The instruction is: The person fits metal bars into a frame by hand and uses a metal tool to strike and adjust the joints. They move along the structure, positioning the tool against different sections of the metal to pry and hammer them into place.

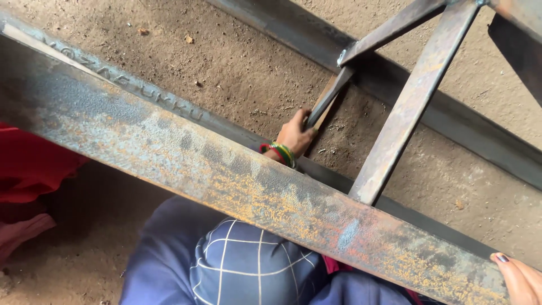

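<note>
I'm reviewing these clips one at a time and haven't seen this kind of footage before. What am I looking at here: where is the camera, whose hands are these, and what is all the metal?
There is no machine here. The single picture comes from a camera worn on a person's head, looking down past their knees in blue trousers to a dirt floor.

A long, rusty steel beam runs diagonally across the view, close to the camera. Beyond it, a narrower rusty bar runs from the beam toward a darker steel rail lying on the ground, like a rung of a frame.

One hand, wearing coloured bangles, reaches under the beam and grips a thin flat metal strip that slants up to the frame's joint. The other hand shows only at the bottom right corner, against the beam's end. Which hand is left or right is not certain. Red cloth lies at the left.
</note>
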